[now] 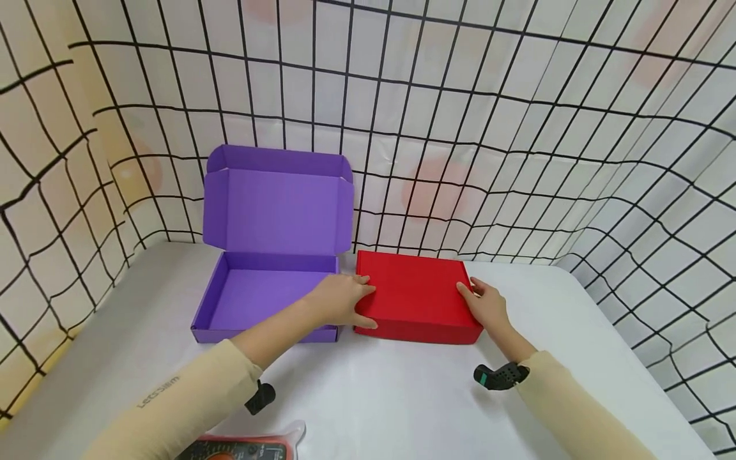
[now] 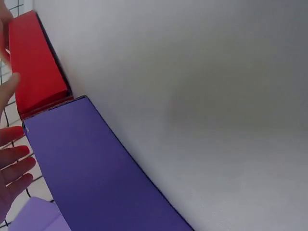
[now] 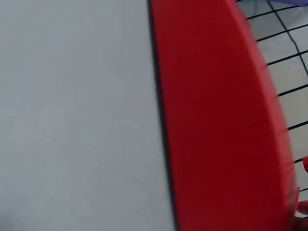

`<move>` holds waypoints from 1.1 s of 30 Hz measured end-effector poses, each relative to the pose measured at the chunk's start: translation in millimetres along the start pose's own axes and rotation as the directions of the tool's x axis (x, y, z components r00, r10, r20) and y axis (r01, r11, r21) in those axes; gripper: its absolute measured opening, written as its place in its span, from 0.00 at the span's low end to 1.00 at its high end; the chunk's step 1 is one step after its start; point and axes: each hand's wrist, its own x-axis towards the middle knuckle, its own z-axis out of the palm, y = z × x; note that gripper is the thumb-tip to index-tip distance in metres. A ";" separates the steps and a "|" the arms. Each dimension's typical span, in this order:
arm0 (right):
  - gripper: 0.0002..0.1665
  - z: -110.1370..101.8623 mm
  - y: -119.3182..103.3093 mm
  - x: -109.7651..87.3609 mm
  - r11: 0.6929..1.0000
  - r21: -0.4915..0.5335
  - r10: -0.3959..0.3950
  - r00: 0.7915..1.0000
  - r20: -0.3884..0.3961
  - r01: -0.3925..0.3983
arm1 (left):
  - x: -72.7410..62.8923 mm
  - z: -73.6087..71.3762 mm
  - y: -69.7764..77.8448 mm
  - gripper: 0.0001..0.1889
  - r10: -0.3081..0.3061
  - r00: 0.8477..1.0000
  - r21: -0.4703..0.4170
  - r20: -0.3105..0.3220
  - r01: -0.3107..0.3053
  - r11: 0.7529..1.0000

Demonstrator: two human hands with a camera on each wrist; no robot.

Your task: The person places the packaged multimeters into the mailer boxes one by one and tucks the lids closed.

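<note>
A closed red box [image 1: 414,291] lies flat beside an open purple box [image 1: 270,297], whose lid [image 1: 282,211] stands raised at the back. My left hand [image 1: 342,300] is at the red box's left edge, fingers extended and thumb near the front corner. At the opposite edge, my right hand [image 1: 487,306] touches the box with its thumb toward the top. In the left wrist view, the red box [image 2: 36,62] and the purple box [image 2: 96,163] nearly meet at their corners. The right wrist view shows the red box's front [image 3: 216,120], with only fingertips [image 3: 302,207] of the right hand visible.
A multimeter [image 1: 241,447] in a red frame is partly visible at the near table edge, under the left forearm. Black wire grid [image 1: 414,108] surrounds the back and sides of the white table [image 1: 402,402].
</note>
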 end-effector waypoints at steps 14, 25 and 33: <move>0.36 -25.9 -42.6 0.4 0.965 0.224 -0.121 0.989 -0.082 0.137 | -9.4 -27.7 -11.0 0.35 -0.027 0.993 -0.091 -0.117 0.016 0.996; 0.31 12.1 -75.5 -15.5 0.952 0.278 -0.150 0.986 0.073 0.124 | -41.8 -15.1 -20.7 0.32 -0.003 0.985 -0.044 -0.171 -0.004 0.999; 0.26 49.8 -113.2 -30.6 0.950 0.283 -0.170 0.977 0.128 0.129 | -80.6 -20.4 -38.9 0.29 -0.040 0.977 -0.056 -0.209 0.029 0.998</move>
